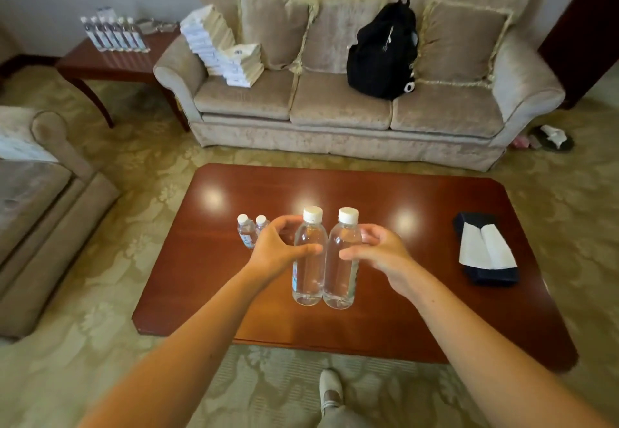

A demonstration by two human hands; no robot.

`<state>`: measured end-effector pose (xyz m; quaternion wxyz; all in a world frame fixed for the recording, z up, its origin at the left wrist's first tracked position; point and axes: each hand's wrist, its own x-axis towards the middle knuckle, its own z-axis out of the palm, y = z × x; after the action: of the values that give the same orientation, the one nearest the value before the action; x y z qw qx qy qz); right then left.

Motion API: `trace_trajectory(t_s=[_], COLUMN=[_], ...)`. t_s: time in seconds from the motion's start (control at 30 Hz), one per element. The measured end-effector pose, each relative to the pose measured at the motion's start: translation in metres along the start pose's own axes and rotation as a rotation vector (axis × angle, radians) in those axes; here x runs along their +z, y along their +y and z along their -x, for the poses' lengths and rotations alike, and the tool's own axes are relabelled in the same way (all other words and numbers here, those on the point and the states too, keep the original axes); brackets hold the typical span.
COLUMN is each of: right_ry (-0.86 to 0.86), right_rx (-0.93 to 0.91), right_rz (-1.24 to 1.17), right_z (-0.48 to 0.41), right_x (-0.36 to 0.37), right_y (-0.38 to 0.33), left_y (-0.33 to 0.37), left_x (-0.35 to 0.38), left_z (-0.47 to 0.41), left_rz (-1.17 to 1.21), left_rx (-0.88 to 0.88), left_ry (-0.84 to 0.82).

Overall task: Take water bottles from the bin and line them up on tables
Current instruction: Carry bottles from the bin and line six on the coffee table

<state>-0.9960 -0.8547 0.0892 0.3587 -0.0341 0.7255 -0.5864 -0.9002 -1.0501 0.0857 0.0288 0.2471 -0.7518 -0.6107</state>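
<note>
While two bottles (251, 231) already stand toward the worktop's (418, 310) left edge, our left hand (276, 253) and right hand (380, 253) each have fingers (310, 249) curled round another bottle (308, 280), not down yet.

Nothing reads clearly — the labels on the bottles (310, 280) are a blue blur, the boxes (243, 64) on the sofa (338, 102) bear dark blots.

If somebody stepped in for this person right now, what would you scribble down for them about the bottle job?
Left hand grips one bottle, right hand grips a second bottle, upright and side by side over the coffee table.
Done: two bottles stand on that table beyond the left hand; a row stands on the side table.
Left: set these two down beside the pair, then fetch more. The bin is out of view.
</note>
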Motion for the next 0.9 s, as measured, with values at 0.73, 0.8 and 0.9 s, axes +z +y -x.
trace_trajectory(t_s=[0.73,0.8,0.9], right_ry=[0.138,0.154,0.167], right_rx=[-0.298,-0.360,-0.435], right_rz=[0.009,0.003,-0.005], right_z=[-0.264,-0.274,-0.283], right_x=[0.013,0.018,0.024], right_y=[0.228,0.241,0.257], left_y=[-0.284,-0.298,-0.313], left_x=[0.078,0.079,0.080], left_z=[-0.205,-0.210,-0.215], left_rz=[-0.063,-0.071,-0.085], left_rx=[0.386,0.447,0.502], left_ry=[0.205,0.236,0.271])
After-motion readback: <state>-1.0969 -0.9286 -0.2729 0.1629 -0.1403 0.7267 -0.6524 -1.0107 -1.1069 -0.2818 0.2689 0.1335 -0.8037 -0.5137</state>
